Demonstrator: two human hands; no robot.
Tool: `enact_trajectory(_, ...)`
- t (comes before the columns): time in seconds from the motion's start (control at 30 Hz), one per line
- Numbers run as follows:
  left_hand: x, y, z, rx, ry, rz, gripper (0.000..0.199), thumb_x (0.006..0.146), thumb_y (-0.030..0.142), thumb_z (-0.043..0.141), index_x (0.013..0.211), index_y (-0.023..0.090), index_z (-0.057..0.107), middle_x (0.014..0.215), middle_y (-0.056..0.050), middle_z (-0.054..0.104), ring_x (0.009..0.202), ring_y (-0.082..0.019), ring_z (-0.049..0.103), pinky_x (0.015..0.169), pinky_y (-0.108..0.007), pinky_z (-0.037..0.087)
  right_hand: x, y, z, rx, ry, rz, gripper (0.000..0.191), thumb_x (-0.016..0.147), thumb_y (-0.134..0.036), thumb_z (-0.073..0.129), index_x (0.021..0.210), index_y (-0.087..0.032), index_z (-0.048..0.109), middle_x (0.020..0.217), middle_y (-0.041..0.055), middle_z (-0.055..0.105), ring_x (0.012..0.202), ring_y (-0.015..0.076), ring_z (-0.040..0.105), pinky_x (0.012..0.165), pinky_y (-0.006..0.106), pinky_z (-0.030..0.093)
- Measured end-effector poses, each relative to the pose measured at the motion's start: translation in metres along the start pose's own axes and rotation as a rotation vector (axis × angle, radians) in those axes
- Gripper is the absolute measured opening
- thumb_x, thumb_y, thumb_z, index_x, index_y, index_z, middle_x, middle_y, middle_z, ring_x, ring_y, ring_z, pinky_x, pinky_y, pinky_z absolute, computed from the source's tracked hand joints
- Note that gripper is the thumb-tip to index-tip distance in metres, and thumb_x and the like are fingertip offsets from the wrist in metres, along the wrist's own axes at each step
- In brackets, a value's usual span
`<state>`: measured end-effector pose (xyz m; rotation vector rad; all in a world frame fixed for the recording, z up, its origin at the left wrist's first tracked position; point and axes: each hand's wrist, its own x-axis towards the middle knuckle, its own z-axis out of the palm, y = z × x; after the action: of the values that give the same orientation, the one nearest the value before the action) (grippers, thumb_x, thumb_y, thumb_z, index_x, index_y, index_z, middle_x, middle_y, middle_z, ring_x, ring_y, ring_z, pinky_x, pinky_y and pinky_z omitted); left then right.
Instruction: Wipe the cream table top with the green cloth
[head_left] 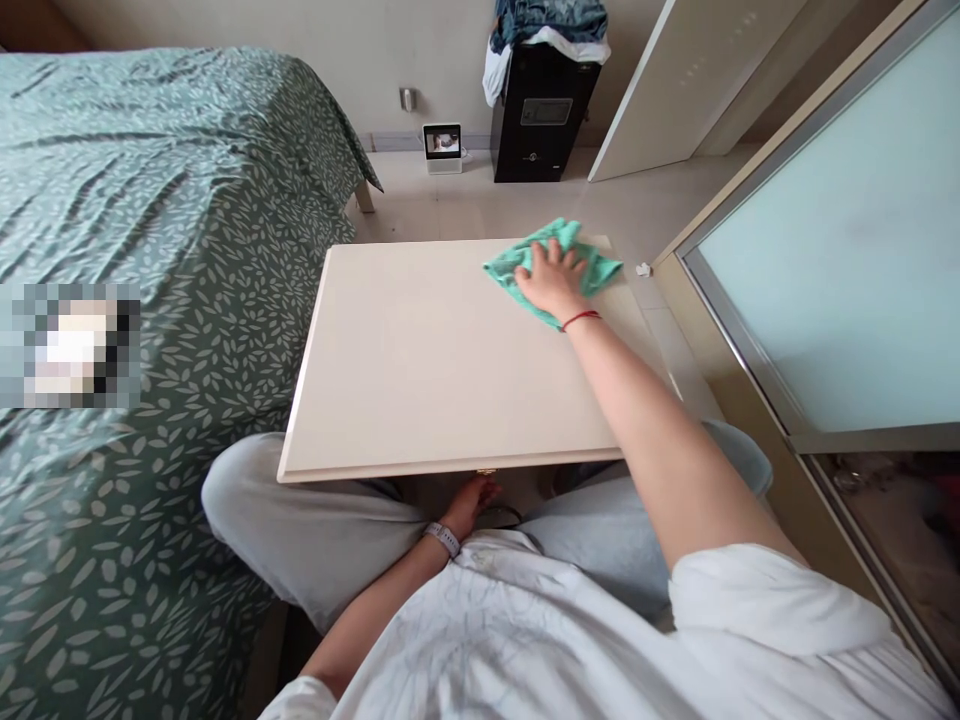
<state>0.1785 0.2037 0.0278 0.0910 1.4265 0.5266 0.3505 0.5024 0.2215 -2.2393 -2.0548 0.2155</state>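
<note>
My single view looks out from my own head, forward and steeply down: my white shirt (pixel 517 640) sits nearest along the bottom edge, the pale tabletop (pixel 435 350) lies mid-view just past my jeans (pixel 322 540), and the black cabinet (pixel 536 135) stands farther off, near the top edge

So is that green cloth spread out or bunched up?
Spread out: the cloth fans out beyond the right hand on the tabletop. Folds underneath: cannot tell.
</note>
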Motion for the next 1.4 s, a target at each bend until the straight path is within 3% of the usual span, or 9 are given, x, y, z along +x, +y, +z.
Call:
enact_trajectory(0.2,0.005,-0.003,-0.003,-0.004,0.004,0.007,0.023,0.103,0.017,0.067,0.081,0.021,0.073,0.077,-0.002,0.077,0.074,-0.013,0.065,0.079,-0.023,0.047,-0.029,-0.163,0.028,0.059,-0.143,-0.511,0.082,0.122,-0.043,0.049,0.198,-0.014,0.037,0.208,0.0175,0.021,0.189,0.0565,0.024,0.15,0.082,0.019)
enact_trajectory(0.3,0.009,-0.007,-0.006,0.003,0.007,0.013,0.021,0.099,0.018,0.069,0.078,0.022,0.072,0.078,-0.003,0.078,0.077,-0.014,0.066,0.084,-0.025,0.05,-0.048,-0.221,0.039,0.076,-0.182,-0.758,0.083,0.121,-0.044,0.054,0.197,-0.014,0.038,0.208,0.018,0.019,0.19,0.0559,0.019,0.15,0.083,0.016)
enact_trajectory(0.43,0.015,-0.014,-0.009,0.006,0.003,0.036,0.013,0.09,0.024,0.077,0.078,0.024,0.072,0.079,-0.003,0.079,0.085,-0.019,0.071,0.095,-0.03,0.055,-0.032,-0.255,0.045,0.118,-0.221,-0.857,0.08,0.121,-0.047,0.056,0.195,-0.02,0.045,0.208,0.0133,0.021,0.191,0.0513,0.018,0.152,0.08,0.015)
enact_trajectory(0.6,0.021,-0.019,-0.01,-0.01,0.003,0.061,0.009,0.09,0.023,0.073,0.081,0.024,0.073,0.08,-0.001,0.079,0.088,-0.018,0.073,0.094,-0.028,0.055,0.016,-0.257,0.047,0.232,-0.194,-0.768,0.09,0.115,-0.064,0.047,0.191,-0.015,0.049,0.206,0.0082,0.028,0.189,0.0509,0.023,0.148,0.081,0.016)
enact_trajectory(0.7,0.02,-0.016,-0.01,-0.012,0.023,0.047,0.013,0.091,0.019,0.07,0.079,0.024,0.072,0.077,0.0,0.078,0.083,-0.016,0.07,0.089,-0.026,0.053,0.027,-0.241,0.048,0.249,-0.153,-0.681,0.097,0.115,-0.075,0.04,0.189,-0.015,0.051,0.206,0.0093,0.031,0.188,0.0529,0.022,0.146,0.086,0.012)
enact_trajectory(0.8,0.015,-0.011,-0.009,-0.007,0.033,0.025,0.019,0.096,0.017,0.067,0.079,0.023,0.071,0.076,-0.001,0.078,0.078,-0.013,0.067,0.083,-0.023,0.051,0.031,-0.203,0.043,0.217,-0.138,-0.594,0.084,0.118,-0.064,0.047,0.191,-0.023,0.051,0.206,0.0103,0.032,0.189,0.0514,0.024,0.148,0.087,0.011)
enact_trajectory(0.97,0.008,-0.003,-0.006,0.019,0.026,0.003,0.021,0.103,0.015,0.066,0.083,0.021,0.071,0.076,0.0,0.077,0.073,-0.011,0.063,0.075,-0.019,0.045,0.044,-0.096,0.021,0.12,-0.085,-0.349,0.078,0.121,-0.053,0.042,0.195,-0.028,0.045,0.207,0.0115,0.03,0.188,0.0542,0.026,0.146,0.092,0.015)
enact_trajectory(1.2,0.005,0.001,-0.004,0.05,0.035,0.006,0.024,0.107,0.014,0.065,0.085,0.022,0.071,0.082,-0.002,0.079,0.082,-0.015,0.069,0.081,-0.023,0.05,0.029,0.053,-0.016,0.059,-0.015,0.091,0.073,0.125,-0.043,0.038,0.194,-0.019,0.044,0.206,0.0197,0.028,0.187,0.0526,0.028,0.148,0.084,0.022)
enact_trajectory(1.4,-0.001,0.002,-0.002,0.036,0.012,0.015,0.033,0.111,0.013,0.057,0.081,0.022,0.068,0.077,-0.001,0.076,0.073,-0.012,0.064,0.077,-0.02,0.048,-0.03,0.09,-0.014,0.072,0.014,0.192,0.07,0.126,-0.042,0.038,0.191,-0.018,0.046,0.204,0.0227,0.028,0.182,0.056,0.034,0.141,0.084,0.037)
